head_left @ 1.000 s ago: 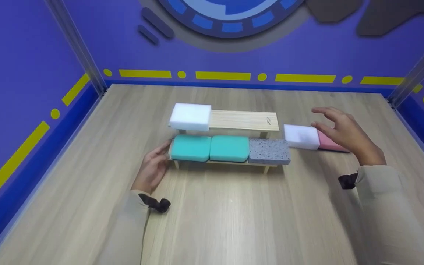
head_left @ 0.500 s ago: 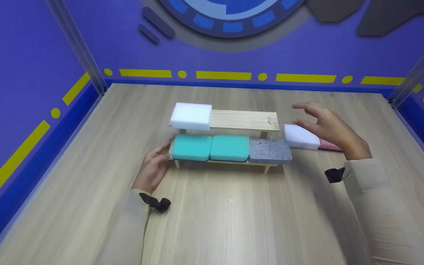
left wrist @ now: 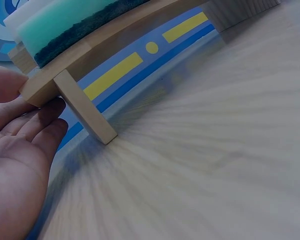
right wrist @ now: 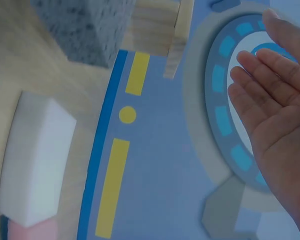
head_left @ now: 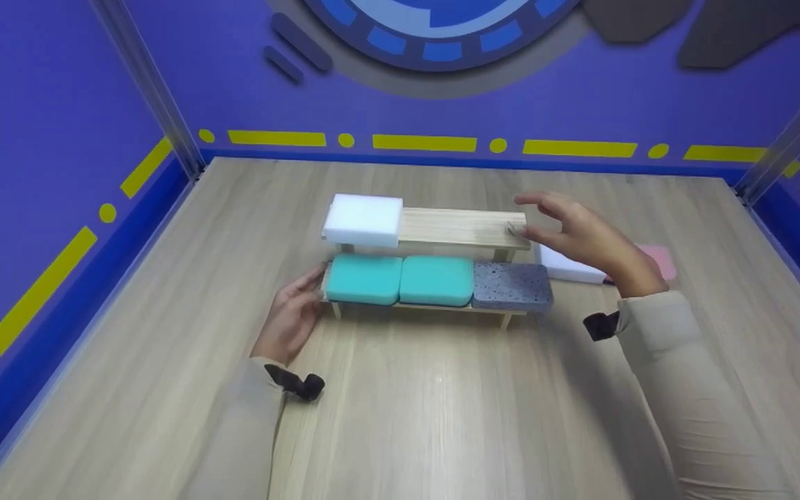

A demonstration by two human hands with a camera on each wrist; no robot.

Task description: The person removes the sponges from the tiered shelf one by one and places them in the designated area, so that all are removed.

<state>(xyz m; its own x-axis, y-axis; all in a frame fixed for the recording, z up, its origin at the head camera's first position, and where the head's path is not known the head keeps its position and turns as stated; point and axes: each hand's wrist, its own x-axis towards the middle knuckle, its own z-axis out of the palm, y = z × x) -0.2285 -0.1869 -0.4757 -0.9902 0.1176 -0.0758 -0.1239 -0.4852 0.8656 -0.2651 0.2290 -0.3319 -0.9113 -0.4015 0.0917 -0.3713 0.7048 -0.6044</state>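
My left hand (head_left: pixel 289 319) grips the left end of a two-level wooden stand (head_left: pixel 459 226). In the left wrist view its thumb lies at the end of the lower plank (left wrist: pixel 38 91) and its fingers curl underneath, beside a leg. Two teal sponges (head_left: pixel 365 279) and a grey speckled block (head_left: pixel 512 285) sit in a row on the lower plank, the block jutting past the right end. At the left of the upper plank lies a white sponge (head_left: pixel 363 219). My right hand (head_left: pixel 591 239), holding nothing, hovers by the upper plank's right end with thumb and fingers apart.
On the table right of the stand, a second white sponge (right wrist: pixel 37 160) lies end to end with a pink sponge (head_left: pixel 660 260), partly hidden by my right forearm in the head view. A blue wall (head_left: pixel 442 111) with yellow marks borders the table (head_left: pixel 400 417).
My right hand has moved left from above the pink and white sponges to the upper plank's right end. My left hand keeps its hold on the stand.
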